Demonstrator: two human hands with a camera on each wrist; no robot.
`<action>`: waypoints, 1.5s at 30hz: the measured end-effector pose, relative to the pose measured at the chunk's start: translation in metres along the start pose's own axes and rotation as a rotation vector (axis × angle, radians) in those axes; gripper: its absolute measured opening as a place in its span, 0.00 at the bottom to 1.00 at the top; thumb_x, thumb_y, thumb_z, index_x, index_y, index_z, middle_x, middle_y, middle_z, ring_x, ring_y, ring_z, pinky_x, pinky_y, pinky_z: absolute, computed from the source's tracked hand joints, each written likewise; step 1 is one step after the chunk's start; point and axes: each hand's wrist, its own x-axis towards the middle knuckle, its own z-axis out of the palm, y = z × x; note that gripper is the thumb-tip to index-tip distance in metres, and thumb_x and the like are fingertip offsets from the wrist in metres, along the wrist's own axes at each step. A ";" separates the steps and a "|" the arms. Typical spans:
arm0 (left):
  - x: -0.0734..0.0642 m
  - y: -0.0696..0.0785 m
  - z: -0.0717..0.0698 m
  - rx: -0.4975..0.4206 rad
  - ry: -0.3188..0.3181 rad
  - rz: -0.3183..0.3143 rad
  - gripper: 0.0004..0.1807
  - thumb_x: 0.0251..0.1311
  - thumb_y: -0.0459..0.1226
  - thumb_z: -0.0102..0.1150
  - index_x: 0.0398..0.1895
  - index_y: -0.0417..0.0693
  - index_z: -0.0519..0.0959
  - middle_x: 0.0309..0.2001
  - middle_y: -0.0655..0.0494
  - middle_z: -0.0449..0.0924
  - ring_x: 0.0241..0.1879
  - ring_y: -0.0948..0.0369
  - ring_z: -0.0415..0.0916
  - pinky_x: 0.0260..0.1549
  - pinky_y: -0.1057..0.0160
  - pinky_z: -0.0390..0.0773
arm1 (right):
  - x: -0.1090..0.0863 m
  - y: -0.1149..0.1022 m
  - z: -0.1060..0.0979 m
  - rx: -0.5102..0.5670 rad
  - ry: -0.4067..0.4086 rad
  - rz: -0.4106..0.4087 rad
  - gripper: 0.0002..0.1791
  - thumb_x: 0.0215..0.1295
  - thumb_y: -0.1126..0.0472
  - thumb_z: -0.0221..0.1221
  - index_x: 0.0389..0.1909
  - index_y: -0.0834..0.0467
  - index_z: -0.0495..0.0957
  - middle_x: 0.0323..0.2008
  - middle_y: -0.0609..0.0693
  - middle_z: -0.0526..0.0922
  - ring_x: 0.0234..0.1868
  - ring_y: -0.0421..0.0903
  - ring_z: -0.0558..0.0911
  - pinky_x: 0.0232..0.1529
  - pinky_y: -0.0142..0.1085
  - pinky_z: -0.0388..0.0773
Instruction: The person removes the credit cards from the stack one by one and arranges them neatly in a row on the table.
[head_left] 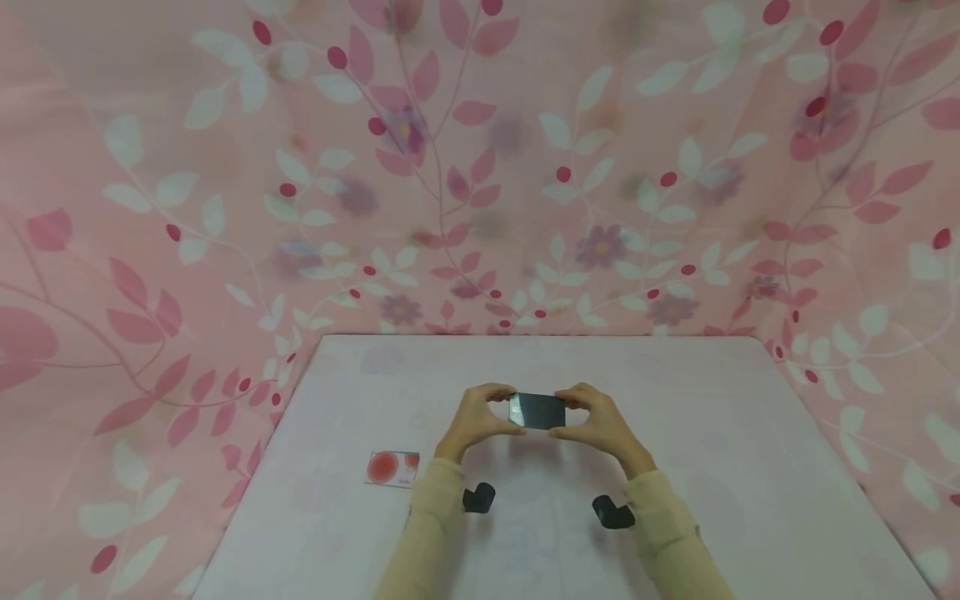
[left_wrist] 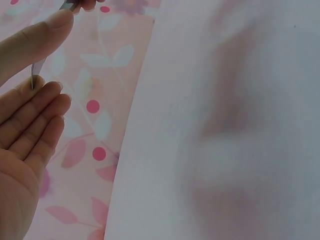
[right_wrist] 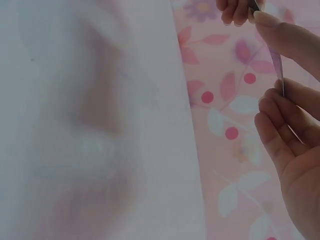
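Observation:
A thin, dark, glossy card point(head_left: 538, 412) is held up above the white table point(head_left: 540, 542), between both hands. My left hand point(head_left: 474, 419) pinches its left end, thumb at the lower edge and fingertips at the upper edge. At the other end, my right hand point(head_left: 600, 425) grips it the same way. The left wrist view shows the card edge-on as a narrow strip point(left_wrist: 38, 67) between thumb and index finger. From the right wrist, the strip point(right_wrist: 277, 62) looks slightly bowed. A pale glare lies across the card's left part in the head view.
A white card with red circles point(head_left: 392, 469) lies on the table, left of the left forearm. Black wrist-camera pieces point(head_left: 478, 498) stick out inward from both sleeves. Pink floral cloth point(head_left: 525, 208) hangs behind the table and along its sides.

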 end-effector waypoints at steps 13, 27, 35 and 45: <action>0.011 0.005 0.033 -0.121 -0.006 -0.057 0.32 0.29 0.33 0.80 0.45 0.35 0.80 0.43 0.43 0.82 0.44 0.45 0.78 0.48 0.44 0.75 | -0.010 -0.002 -0.031 0.007 -0.057 0.058 0.31 0.40 0.65 0.75 0.48 0.72 0.77 0.39 0.58 0.78 0.42 0.57 0.79 0.50 0.52 0.76; 0.021 0.011 0.070 -0.162 -0.014 -0.066 0.31 0.30 0.33 0.79 0.45 0.36 0.80 0.41 0.44 0.83 0.44 0.44 0.78 0.48 0.45 0.75 | -0.027 -0.012 -0.062 0.005 -0.048 0.100 0.30 0.41 0.70 0.73 0.47 0.76 0.75 0.40 0.65 0.78 0.42 0.62 0.79 0.49 0.52 0.75; 0.028 0.017 0.091 -0.100 0.005 -0.019 0.32 0.29 0.33 0.80 0.45 0.33 0.80 0.41 0.45 0.83 0.42 0.52 0.80 0.46 0.60 0.78 | -0.039 -0.001 -0.071 -0.008 0.013 0.174 0.30 0.40 0.69 0.73 0.47 0.75 0.75 0.43 0.68 0.79 0.43 0.64 0.79 0.48 0.53 0.75; 0.037 0.024 0.113 -0.089 -0.019 0.003 0.32 0.30 0.34 0.80 0.46 0.34 0.79 0.42 0.47 0.83 0.43 0.58 0.80 0.46 0.67 0.77 | -0.057 0.049 -0.087 0.006 -0.020 0.216 0.34 0.41 0.64 0.74 0.52 0.72 0.74 0.48 0.66 0.78 0.46 0.61 0.79 0.51 0.52 0.74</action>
